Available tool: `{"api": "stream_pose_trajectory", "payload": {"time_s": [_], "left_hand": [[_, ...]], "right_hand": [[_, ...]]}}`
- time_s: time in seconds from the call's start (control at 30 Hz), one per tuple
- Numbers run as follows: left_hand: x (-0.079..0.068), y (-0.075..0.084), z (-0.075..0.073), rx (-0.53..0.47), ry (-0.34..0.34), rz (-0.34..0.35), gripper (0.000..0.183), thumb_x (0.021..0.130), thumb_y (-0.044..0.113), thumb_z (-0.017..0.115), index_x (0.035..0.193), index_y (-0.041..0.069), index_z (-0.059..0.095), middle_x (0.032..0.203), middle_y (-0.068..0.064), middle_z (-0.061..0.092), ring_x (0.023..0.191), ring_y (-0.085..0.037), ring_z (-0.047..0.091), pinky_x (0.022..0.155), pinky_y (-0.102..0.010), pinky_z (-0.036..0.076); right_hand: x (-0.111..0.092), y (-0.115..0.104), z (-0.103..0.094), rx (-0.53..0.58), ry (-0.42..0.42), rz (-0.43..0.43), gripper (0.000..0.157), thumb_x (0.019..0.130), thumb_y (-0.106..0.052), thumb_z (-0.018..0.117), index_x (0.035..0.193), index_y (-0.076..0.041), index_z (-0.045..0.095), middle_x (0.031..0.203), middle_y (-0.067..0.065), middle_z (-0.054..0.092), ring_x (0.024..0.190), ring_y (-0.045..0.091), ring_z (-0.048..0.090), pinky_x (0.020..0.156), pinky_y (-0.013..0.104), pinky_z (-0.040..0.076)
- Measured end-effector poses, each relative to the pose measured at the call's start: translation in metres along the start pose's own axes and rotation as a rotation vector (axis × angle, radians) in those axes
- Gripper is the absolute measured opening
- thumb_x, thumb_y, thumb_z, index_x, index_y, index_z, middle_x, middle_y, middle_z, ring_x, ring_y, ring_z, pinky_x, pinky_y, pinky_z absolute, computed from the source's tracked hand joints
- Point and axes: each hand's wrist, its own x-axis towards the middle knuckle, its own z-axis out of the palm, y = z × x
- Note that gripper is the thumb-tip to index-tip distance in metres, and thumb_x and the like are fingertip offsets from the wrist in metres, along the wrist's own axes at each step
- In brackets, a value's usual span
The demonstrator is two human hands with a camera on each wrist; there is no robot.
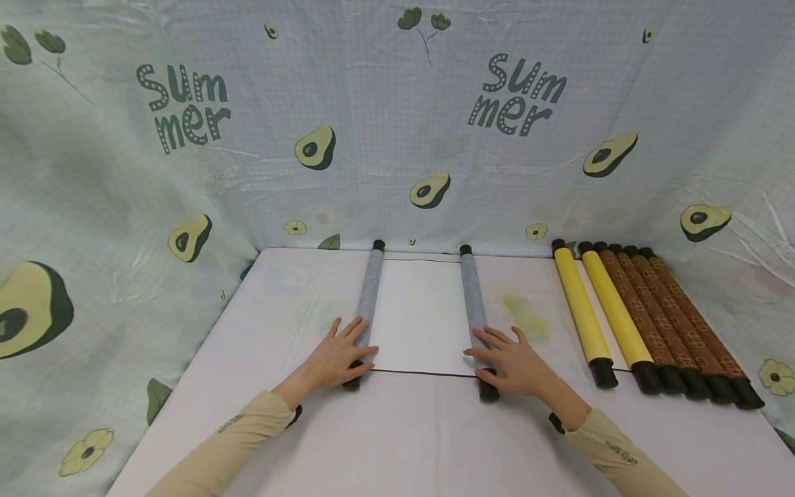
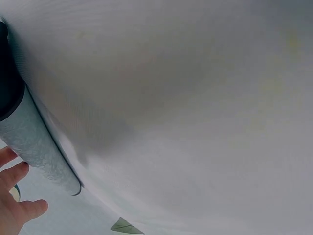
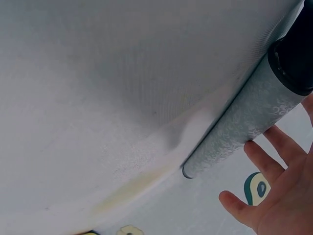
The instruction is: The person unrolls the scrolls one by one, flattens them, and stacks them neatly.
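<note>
Two grey patterned rolls with black end caps lie lengthwise on the white tabletop, parallel and a short way apart. My left hand (image 1: 332, 355) rests on the near part of the left grey roll (image 1: 370, 276), fingers spread. Likewise spread, the fingers of my right hand (image 1: 512, 364) touch the near part of the right grey roll (image 1: 470, 290). A white panel (image 1: 422, 310) fills the space between the rolls, edged by thin dark lines front and back. Both wrist views show extended fingers against the rolls' sides, neither hand wrapped round its roll.
On the right lie two yellow rolls (image 1: 580, 300) with black ends, then several brown patterned rolls (image 1: 671, 310) side by side. A cloth printed with avocados (image 1: 315, 147) hangs behind and beside the white table (image 1: 279, 297).
</note>
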Motion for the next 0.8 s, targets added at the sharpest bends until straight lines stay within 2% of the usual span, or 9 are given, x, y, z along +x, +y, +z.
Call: {"api": "stream_pose_trajectory", "payload": {"time_s": [0.27, 0.53, 0.8], "left_hand": [[-0.005, -0.003, 0.000, 0.014, 0.014, 0.033, 0.032, 0.088, 0.042, 0.049, 0.107, 0.019, 0.061, 0.137, -0.020, 0.038, 0.130, -0.036, 0.030, 0.097, -0.064, 0.024], [-0.010, -0.004, -0.003, 0.016, 0.016, 0.049, 0.034, 0.088, 0.042, 0.049, 0.109, 0.016, 0.059, 0.138, -0.013, 0.040, 0.132, -0.032, 0.030, 0.098, -0.064, 0.023], [-0.014, -0.004, -0.004, 0.031, 0.017, 0.044, 0.041, 0.089, 0.046, 0.044, 0.109, 0.013, 0.059, 0.136, -0.009, 0.044, 0.131, -0.029, 0.032, 0.099, -0.062, 0.023]], "right_hand": [[-0.004, 0.002, 0.002, -0.005, -0.011, 0.014, 0.028, 0.085, -0.042, 0.054, 0.111, -0.035, 0.061, 0.136, 0.008, 0.044, 0.124, 0.028, 0.040, 0.091, 0.066, 0.026], [-0.009, 0.003, 0.000, -0.012, 0.002, 0.036, 0.025, 0.084, -0.043, 0.054, 0.104, -0.032, 0.064, 0.135, 0.010, 0.044, 0.121, 0.028, 0.043, 0.091, 0.066, 0.026], [-0.015, 0.006, -0.002, 0.005, 0.009, 0.053, 0.025, 0.084, -0.043, 0.056, 0.104, -0.031, 0.063, 0.135, 0.011, 0.043, 0.123, 0.029, 0.041, 0.092, 0.065, 0.025]]}}
